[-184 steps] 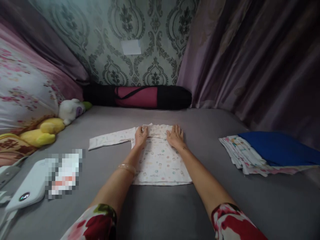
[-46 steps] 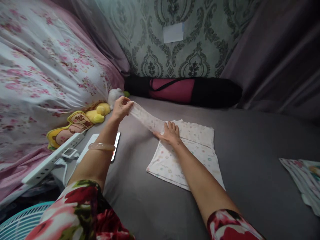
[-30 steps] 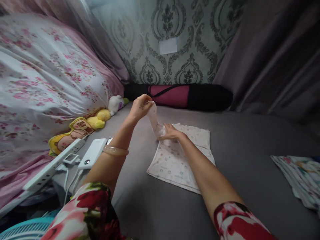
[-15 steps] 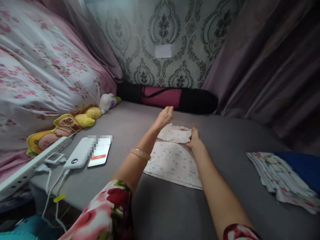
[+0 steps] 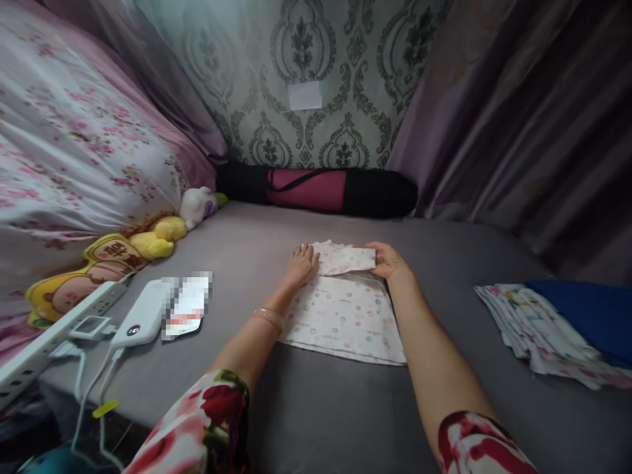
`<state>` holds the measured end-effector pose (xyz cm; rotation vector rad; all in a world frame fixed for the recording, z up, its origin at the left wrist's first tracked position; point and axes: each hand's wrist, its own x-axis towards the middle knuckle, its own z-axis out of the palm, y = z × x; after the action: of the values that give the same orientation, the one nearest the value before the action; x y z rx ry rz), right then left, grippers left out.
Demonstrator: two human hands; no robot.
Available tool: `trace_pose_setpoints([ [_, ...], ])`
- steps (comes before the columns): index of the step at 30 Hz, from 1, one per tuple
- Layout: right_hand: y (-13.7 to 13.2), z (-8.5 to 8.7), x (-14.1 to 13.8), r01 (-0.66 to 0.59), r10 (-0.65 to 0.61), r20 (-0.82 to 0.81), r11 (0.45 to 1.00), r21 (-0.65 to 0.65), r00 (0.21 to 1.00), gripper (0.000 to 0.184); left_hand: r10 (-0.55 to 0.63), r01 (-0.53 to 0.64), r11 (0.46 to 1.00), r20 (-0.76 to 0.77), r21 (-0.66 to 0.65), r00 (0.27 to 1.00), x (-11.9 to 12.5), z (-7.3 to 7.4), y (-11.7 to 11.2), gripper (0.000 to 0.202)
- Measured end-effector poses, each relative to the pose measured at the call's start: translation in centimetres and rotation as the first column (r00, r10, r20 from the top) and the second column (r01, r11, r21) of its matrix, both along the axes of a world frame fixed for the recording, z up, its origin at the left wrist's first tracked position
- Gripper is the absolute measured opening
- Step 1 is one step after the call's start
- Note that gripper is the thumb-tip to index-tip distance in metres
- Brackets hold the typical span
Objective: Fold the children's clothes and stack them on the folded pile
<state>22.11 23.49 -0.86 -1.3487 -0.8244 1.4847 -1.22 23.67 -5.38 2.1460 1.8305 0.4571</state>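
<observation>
A small white printed garment, which looks like a baby's shirt, lies on the grey bed sheet with its far part folded over toward me. My left hand rests with fingers stretched out on the left end of the folded part. At the opposite end, my right hand pinches the edge of the fold between thumb and fingers. The garment's far edge behind the fold looks bunched and uneven.
To the right lie a stack of folded printed cloths and a blue cloth. On the left are a phone, a power bank, a power strip and plush toys. A long black-and-maroon bag lies by the wall.
My left hand has come down from above onto the left end of the fold. My right hand still holds the right end, and the view has shifted slightly right.
</observation>
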Motion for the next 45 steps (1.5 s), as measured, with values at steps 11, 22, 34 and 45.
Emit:
trace_pose_setpoints([
  [11, -2.4, -3.5, -0.5, -0.122, -0.139, 0.722, 0.947, 0.297, 0.678, 0.064, 0.011, -0.015, 0.999, -0.125, -0.029, 0.992, 0.1, -0.4, -0.3, 0.068],
  [22, -3.9, -2.5, -6.7, -0.528, -0.194, 0.98, 0.827, 0.192, 0.052, 0.054, -0.134, 0.166, 0.972, -0.186, 0.168, 0.973, 1.5, 0.8, -0.9, 0.055],
  [34, -3.6, -4.3, -7.1, -0.537, -0.007, 0.999, 0.843, 0.035, 0.054, 0.055, -0.227, 0.228, 0.973, -0.239, -0.024, 0.944, 1.8, -0.2, -0.5, 0.06],
  [45, -4.2, -4.8, -5.8, -0.385, -0.037, 0.999, 0.922, 0.029, -0.015, 0.061, -0.178, 0.199, 0.979, -0.3, 0.041, 0.937, 0.9, -0.5, -0.8, 0.071],
])
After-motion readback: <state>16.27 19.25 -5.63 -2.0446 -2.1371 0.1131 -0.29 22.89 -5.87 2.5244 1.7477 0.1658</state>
